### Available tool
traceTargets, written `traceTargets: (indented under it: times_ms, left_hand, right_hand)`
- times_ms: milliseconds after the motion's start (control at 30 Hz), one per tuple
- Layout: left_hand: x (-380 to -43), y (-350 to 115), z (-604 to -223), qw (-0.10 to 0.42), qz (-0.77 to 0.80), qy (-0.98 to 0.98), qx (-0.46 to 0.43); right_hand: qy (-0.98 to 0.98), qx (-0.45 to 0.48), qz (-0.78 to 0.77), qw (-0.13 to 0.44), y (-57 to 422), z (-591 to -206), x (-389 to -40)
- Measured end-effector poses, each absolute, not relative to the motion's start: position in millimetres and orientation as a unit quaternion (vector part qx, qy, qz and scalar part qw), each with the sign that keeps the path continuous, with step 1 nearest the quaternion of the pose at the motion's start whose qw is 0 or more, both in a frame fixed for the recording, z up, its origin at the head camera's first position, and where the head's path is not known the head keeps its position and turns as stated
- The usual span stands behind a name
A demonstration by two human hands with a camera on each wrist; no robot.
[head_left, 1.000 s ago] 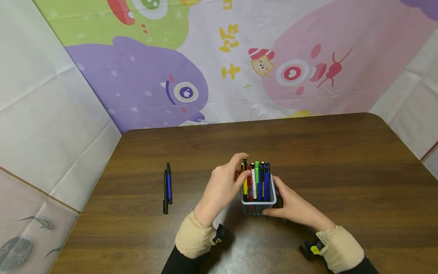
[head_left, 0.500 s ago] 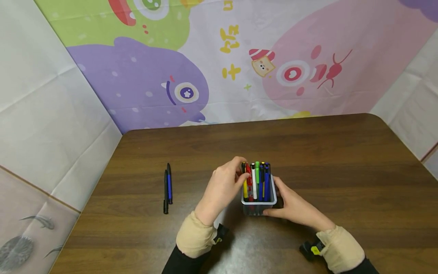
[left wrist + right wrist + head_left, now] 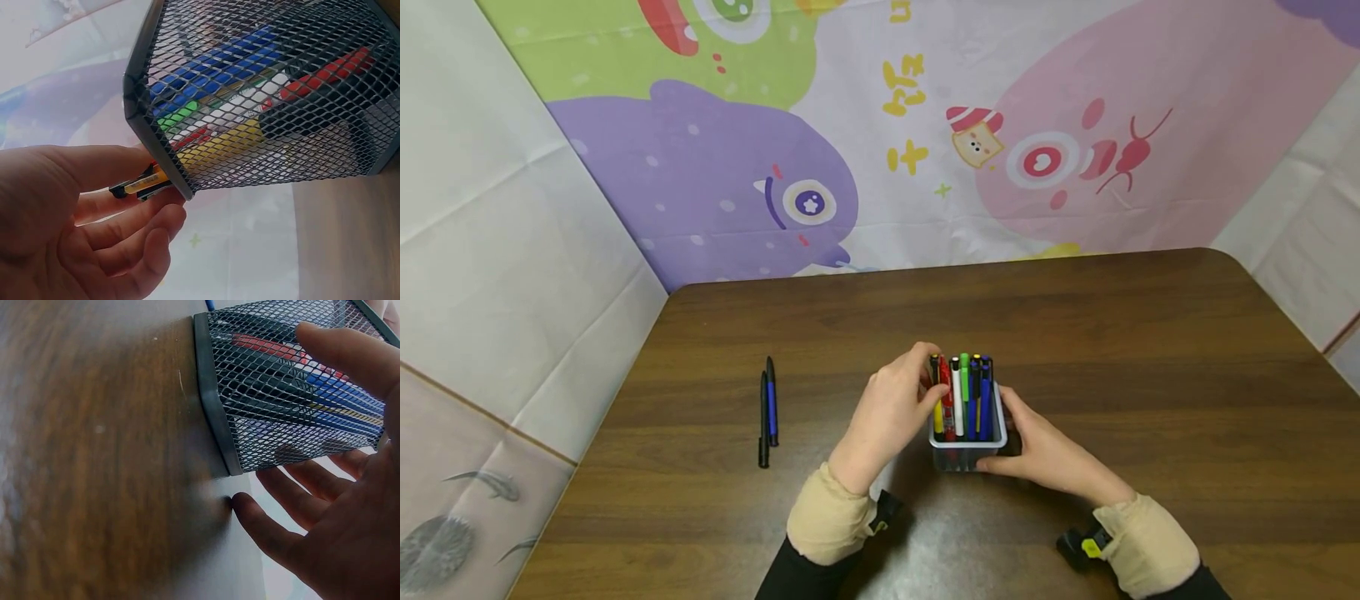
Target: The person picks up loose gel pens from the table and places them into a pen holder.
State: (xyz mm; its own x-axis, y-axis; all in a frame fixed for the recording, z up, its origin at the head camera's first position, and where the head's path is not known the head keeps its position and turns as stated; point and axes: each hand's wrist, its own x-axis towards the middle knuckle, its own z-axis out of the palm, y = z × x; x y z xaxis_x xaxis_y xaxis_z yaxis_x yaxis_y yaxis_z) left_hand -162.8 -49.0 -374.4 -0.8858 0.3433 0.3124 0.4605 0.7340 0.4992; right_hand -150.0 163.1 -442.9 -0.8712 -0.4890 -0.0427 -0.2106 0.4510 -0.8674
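Observation:
A black mesh pen holder (image 3: 967, 457) with a pale rim stands on the table, filled with several upright pens and markers in yellow, red, white, green and blue. My left hand (image 3: 883, 408) is at its left rim, thumb and index finger around the top of a yellow-and-black pen (image 3: 147, 183), which pokes out past the rim in the left wrist view. My right hand (image 3: 1048, 450) grips the holder from the right, thumb on the near side and fingers along the other side, as the right wrist view shows. The far fingertips of the left hand are hidden in the head view.
Two pens lie side by side on the wooden table (image 3: 662, 517) to the left: a black pen (image 3: 763, 421) and a blue pen with a black end (image 3: 772, 404). Behind the table's far edge hangs a cartoon-printed cloth (image 3: 880, 217).
A black-topped pen at the holder's left corner has sunk lower, and my left hand's fingers have come down slightly with it. My right hand and the holder stay in place.

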Motion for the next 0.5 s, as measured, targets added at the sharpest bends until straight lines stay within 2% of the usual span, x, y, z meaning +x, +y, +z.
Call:
traceTargets:
  times_ms: [267,500]
  left_hand:
    - [-161,-51,-372,0.12,-0.285,-0.93,-0.201]
    - [-160,-60,-364,0.202,-0.239,-0.934,-0.174]
  right_hand:
    - [0.838,-0.211,-0.483,0.143,163,-444,-150]
    - [0.842,-0.208,-0.478,0.14,163,-443,-150]
